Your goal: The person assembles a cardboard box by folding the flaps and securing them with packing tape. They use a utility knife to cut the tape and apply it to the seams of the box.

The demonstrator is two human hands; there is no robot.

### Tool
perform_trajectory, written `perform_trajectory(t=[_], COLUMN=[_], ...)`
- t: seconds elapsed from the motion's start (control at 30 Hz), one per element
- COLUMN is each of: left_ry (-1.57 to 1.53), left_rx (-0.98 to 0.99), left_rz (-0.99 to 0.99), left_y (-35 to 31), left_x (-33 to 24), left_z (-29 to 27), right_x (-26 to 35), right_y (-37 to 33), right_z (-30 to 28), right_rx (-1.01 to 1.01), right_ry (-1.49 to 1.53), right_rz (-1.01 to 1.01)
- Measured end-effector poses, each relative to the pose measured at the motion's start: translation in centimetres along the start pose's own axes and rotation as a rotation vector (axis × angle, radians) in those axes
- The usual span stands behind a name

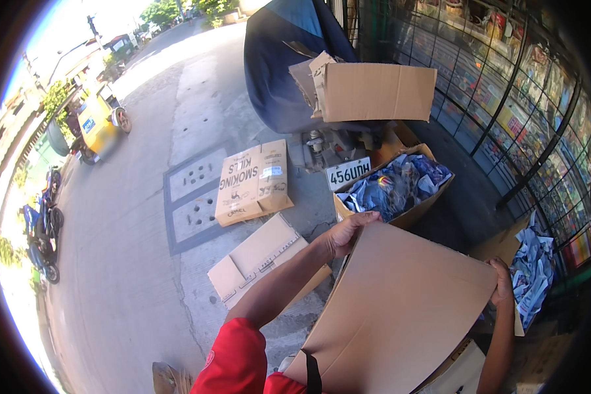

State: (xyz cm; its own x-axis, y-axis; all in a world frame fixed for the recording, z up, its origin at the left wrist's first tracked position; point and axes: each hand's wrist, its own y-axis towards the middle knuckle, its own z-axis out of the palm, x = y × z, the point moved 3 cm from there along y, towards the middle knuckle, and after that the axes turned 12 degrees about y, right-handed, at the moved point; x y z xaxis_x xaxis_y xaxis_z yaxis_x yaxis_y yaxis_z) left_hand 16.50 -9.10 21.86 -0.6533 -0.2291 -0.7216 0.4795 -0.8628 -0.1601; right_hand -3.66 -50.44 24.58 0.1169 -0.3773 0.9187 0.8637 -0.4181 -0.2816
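Observation:
A large plain sheet of brown cardboard (400,308) slants in front of me, its lower part near my body. My left hand (349,234) is closed on its far left corner, thumb along the top edge. At the far right corner my right hand (502,281) grips the same sheet. Just beyond the sheet stands an open carton (433,207) filled with crumpled blue and silver wrappers (394,187). More crumpled wrappers (533,269) lie close to my right hand. A flattened carton piece (259,259) rests on the ground by my left forearm.
A printed brown box (255,180) lies on the pavement. Folded cardboard (377,92) sits atop a covered vehicle (276,72) with a number plate (348,174). A metal grille (486,125) fronts shop shelves at right. Across the road are a yellow three-wheeler (97,128) and a motorcycle (44,233).

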Motion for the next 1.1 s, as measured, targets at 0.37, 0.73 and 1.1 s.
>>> perform_trajectory(t=[0.37,0.73,1.1], left_ry=[0.698,1.13,1.583], left_rx=[-0.412,-0.104,-0.086], left_rz=[-0.061,-0.122,-0.157], left_y=[-2.2,-0.5,-0.4], left_x=[-4.2,-6.9,-8.4], left_z=[0.9,8.3,12.3], right_x=[1.3,2.3,2.0], right_y=[-0.9,-2.0,-2.2], right_z=[-2.9,21.1,25.7], right_rx=[-0.079,0.629,0.649], right_ry=[-0.406,-0.477,-0.772], right_rz=[-0.107,-0.489,-0.415])
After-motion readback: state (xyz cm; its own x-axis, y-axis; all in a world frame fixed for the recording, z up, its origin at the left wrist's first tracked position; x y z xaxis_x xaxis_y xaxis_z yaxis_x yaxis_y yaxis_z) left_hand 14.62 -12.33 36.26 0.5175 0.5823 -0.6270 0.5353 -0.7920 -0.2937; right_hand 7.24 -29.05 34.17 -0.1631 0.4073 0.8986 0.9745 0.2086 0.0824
